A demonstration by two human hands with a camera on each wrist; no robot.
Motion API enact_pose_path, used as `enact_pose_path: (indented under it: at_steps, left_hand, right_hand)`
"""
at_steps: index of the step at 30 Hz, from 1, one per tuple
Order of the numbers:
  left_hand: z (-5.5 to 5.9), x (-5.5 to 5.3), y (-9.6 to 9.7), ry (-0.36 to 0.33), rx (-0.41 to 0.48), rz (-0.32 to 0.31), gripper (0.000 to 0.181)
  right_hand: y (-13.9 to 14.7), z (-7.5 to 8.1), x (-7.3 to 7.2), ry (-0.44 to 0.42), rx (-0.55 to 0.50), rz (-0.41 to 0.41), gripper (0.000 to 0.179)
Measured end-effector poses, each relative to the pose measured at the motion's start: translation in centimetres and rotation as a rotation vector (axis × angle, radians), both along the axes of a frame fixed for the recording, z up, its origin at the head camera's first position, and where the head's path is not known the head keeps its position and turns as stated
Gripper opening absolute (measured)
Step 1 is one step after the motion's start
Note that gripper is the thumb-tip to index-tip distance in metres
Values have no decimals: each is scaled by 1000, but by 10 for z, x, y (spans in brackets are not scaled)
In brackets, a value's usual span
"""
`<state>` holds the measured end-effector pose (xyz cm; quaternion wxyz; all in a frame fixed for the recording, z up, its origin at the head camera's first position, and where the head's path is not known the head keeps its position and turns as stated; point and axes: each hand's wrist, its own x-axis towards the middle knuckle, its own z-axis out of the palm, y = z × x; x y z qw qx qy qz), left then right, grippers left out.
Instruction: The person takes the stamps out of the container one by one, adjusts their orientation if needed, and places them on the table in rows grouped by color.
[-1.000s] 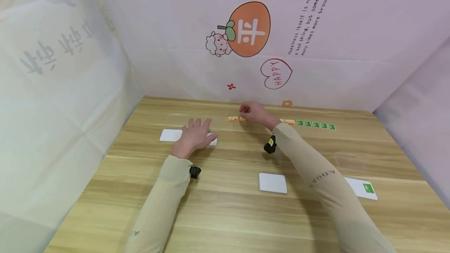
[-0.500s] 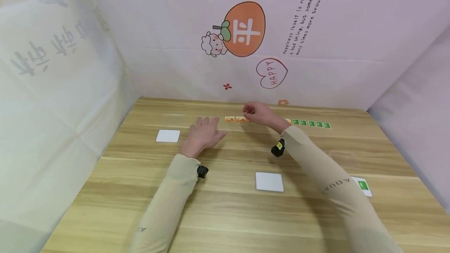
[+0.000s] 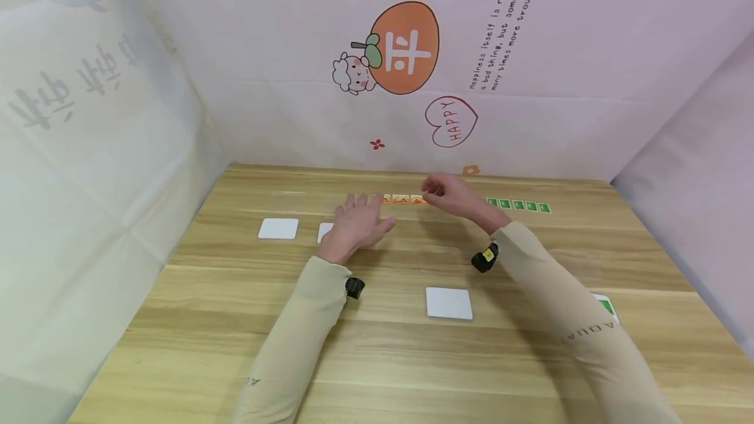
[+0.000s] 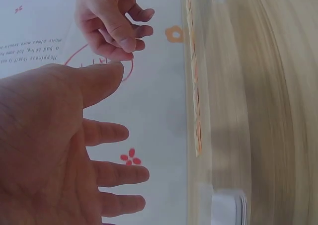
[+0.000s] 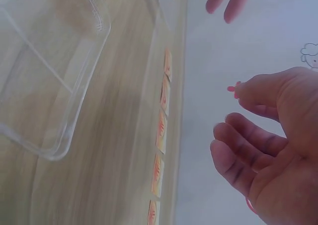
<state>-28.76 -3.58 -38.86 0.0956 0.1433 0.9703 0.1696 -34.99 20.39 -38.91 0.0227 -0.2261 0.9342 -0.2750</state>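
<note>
My left hand (image 3: 357,224) hovers over the far middle of the table with its fingers straight and spread, holding nothing. To its right, my right hand (image 3: 456,196) is held above the row of small cards, fingers loosely bent, with nothing between thumb and fingers in the right wrist view. Several small orange picture cards (image 3: 401,199) lie in a line along the table's back; the right hand hides part of that line in the head view. The line continues rightward as several small green cards (image 3: 518,205). White cards (image 3: 325,232) lie partly hidden behind the left hand.
Another white card stack (image 3: 278,228) lies at the left, and one (image 3: 449,303) sits nearer the middle front. A green-marked card (image 3: 607,305) shows past the right sleeve. A clear plastic box (image 5: 102,48) stands on the wooden table (image 3: 377,378). A printed sheet (image 3: 294,116) rises behind.
Both hands have moved rightward along the row, uncovering more orange cards at its left part. The right hand's fingers have loosened, and the white cards under the left hand are partly in sight.
</note>
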Motion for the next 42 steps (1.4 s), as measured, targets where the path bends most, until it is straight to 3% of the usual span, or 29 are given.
enact_pose_path:
  at_steps: [8,19,31,42]
  left_hand:
    - [2,2,17,30,15,-30,70]
    - [5,2,41,32,34,-82,69]
    - [9,10,70,23,49,-141,68]
    - [7,17,92,34,45,-186,66]
  right_hand:
    - [17,6,17,48,-29,21,16]
    - [49,12,33,57,21,-24,15]
    - [91,19,55,44,32,-92,14]
    - [121,16,71,44,51,-107,17]
